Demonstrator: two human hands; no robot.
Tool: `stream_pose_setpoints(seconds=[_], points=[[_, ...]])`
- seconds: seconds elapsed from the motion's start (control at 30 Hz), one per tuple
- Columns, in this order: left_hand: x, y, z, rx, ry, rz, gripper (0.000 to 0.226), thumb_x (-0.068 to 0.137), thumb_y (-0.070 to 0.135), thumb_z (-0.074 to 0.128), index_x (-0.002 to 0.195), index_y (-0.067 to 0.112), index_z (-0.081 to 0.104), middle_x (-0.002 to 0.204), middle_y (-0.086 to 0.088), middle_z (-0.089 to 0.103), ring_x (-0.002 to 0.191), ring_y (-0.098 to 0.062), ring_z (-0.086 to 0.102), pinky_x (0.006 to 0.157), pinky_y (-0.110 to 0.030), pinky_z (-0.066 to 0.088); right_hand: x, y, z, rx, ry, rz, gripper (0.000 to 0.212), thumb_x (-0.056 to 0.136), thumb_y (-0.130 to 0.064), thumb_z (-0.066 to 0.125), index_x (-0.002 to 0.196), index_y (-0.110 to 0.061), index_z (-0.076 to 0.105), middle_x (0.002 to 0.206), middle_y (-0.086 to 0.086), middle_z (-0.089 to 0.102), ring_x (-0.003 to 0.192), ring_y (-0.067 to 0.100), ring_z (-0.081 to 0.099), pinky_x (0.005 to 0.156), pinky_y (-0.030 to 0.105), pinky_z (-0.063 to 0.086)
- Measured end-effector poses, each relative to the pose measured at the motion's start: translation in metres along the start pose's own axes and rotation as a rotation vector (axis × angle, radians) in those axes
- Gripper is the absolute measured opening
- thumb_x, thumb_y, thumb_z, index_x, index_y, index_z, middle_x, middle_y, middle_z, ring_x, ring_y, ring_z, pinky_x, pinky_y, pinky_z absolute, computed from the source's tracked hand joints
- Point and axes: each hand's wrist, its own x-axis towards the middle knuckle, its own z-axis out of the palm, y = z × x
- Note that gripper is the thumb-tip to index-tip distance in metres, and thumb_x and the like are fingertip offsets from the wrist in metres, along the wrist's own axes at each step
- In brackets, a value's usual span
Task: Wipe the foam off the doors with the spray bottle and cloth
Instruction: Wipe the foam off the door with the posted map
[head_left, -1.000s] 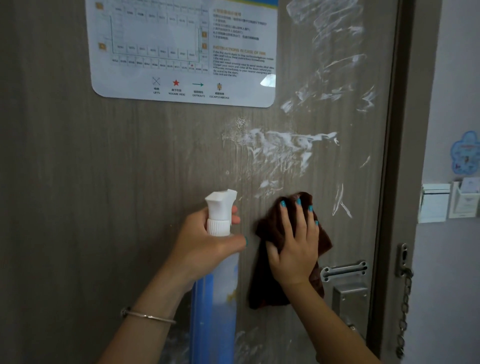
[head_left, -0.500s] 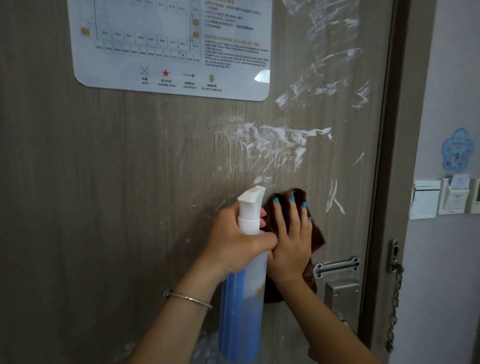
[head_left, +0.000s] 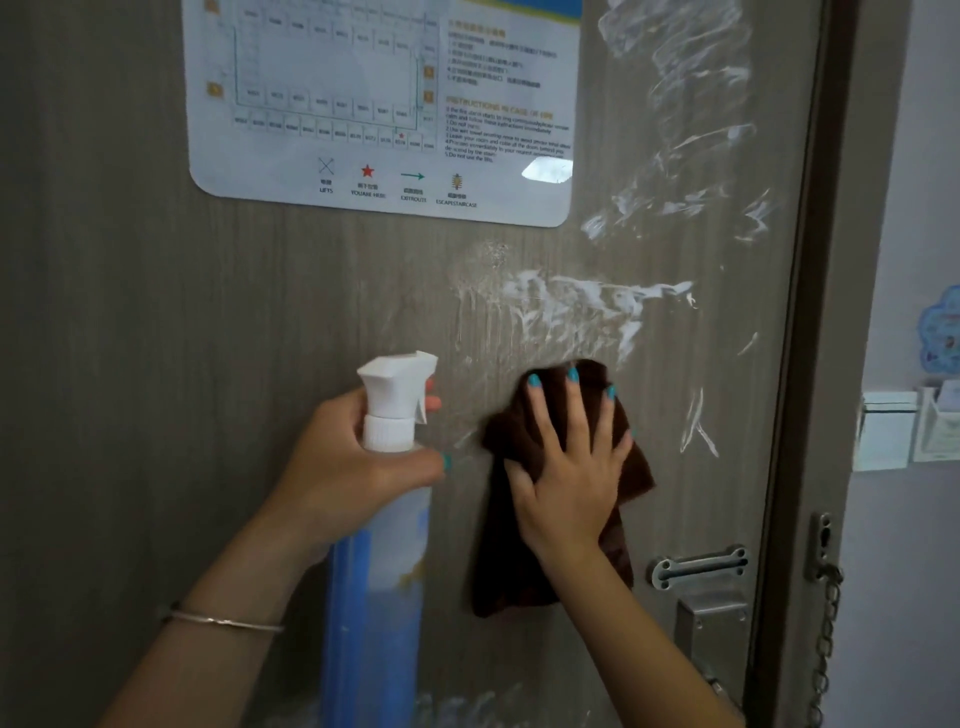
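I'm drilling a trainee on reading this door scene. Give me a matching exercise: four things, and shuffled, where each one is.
Things:
1. spray bottle
2. cloth
3. evacuation plan
4. door chain

Places:
A. top of the door
B. on the frame, lower right
C. under the flat right hand
D. gripped by the left hand

Pairs: 1-D, 2-C, 3-A, 4-B
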Motion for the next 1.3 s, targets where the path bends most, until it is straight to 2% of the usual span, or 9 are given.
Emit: stream_pose_setpoints(seconds=[0.17,0.3,0.47,0.57,0.7,0.87,1.07,1.13,1.3], points=[[0.017,0.014,-0.044,0.036,0.038,0.076,0.063,0.035,0.036,0.07,0.097,0.028,0.07,0.093,0.015,0.075,0.077,0.001,0.067,0.065,-0.017,0.053,0.047,-0.069,0.001,0.06,0.04,-0.157,0.068,0.087,-0.048,0.049,0.151,-0.03,0.036,0.159,0.005,0.032,0.147,0.04,0.023,0.115,0.058,0.024],[0.026,0.022,-0.069,-0.004,0.111,0.105,0.057,0.027,0.032,0.069,0.083,0.022,0.066,0.064,0.012,0.072,0.058,0.001,0.065,0.052,-0.013,0.051,0.08,-0.12,0.002,0.097,0.019,-0.297,0.068,0.083,-0.045,0.051,0.149,-0.03,0.041,0.159,0.004,0.034,0.147,0.038,0.025,0.116,0.055,0.024],[0.032,0.027,-0.083,-0.004,0.12,0.123,0.058,0.032,0.02,0.074,0.089,0.021,0.064,0.068,0.015,0.073,0.063,0.001,0.068,0.052,-0.013,0.052,0.093,-0.116,0.002,0.084,0.018,-0.457,0.07,0.084,-0.041,0.053,0.151,-0.027,0.039,0.16,0.006,0.031,0.147,0.034,0.024,0.119,0.048,0.018],[0.04,0.028,-0.075,0.022,0.101,0.134,0.06,0.03,0.03,0.071,0.09,0.024,0.065,0.074,0.017,0.074,0.069,0.003,0.068,0.056,-0.012,0.052,0.103,-0.09,-0.002,0.112,0.023,-0.519,0.07,0.083,-0.036,0.061,0.149,-0.026,0.042,0.158,0.007,0.035,0.147,0.033,0.025,0.119,0.045,0.017],[0.055,0.026,-0.07,-0.014,0.06,0.147,0.065,0.038,0.031,0.074,0.103,0.026,0.069,0.103,0.01,0.074,0.093,-0.011,0.069,0.075,-0.027,0.057,0.113,-0.031,-0.016,0.112,0.02,-0.357,0.072,0.079,-0.04,0.05,0.149,-0.027,0.041,0.158,0.006,0.035,0.145,0.033,0.027,0.117,0.048,0.021],[0.061,0.02,-0.069,-0.065,0.037,0.195,0.066,0.042,0.031,0.074,0.107,0.025,0.068,0.108,0.007,0.073,0.094,-0.016,0.068,0.068,-0.024,0.056,0.12,0.059,-0.033,0.147,0.019,-0.064,0.067,0.086,-0.036,0.043,0.152,-0.026,0.035,0.162,0.005,0.025,0.148,0.036,0.02,0.116,0.059,0.024],[0.065,0.016,-0.072,-0.029,0.045,0.209,0.059,0.043,0.034,0.076,0.101,0.03,0.07,0.109,0.008,0.073,0.104,-0.024,0.066,0.088,-0.045,0.053,0.118,0.032,-0.032,0.238,0.087,0.338,0.062,0.095,-0.032,0.049,0.154,-0.025,0.031,0.163,0.0,0.021,0.151,0.028,0.013,0.116,0.06,0.025],[0.067,0.014,-0.072,-0.035,0.047,0.214,0.06,0.042,0.034,0.076,0.101,0.03,0.07,0.108,0.009,0.073,0.103,-0.022,0.067,0.086,-0.043,0.053,0.116,0.007,-0.029,0.25,0.093,0.304,0.063,0.095,-0.03,0.05,0.154,-0.025,0.03,0.163,0.001,0.022,0.151,0.03,0.014,0.117,0.059,0.025],[0.067,0.011,-0.071,-0.037,0.06,0.241,0.059,0.041,0.036,0.074,0.099,0.031,0.071,0.107,0.009,0.073,0.1,-0.019,0.068,0.082,-0.038,0.054,0.106,-0.053,-0.015,0.162,0.056,-0.098,0.069,0.084,-0.04,0.043,0.151,-0.025,0.038,0.16,0.005,0.029,0.148,0.035,0.021,0.118,0.051,0.022]])
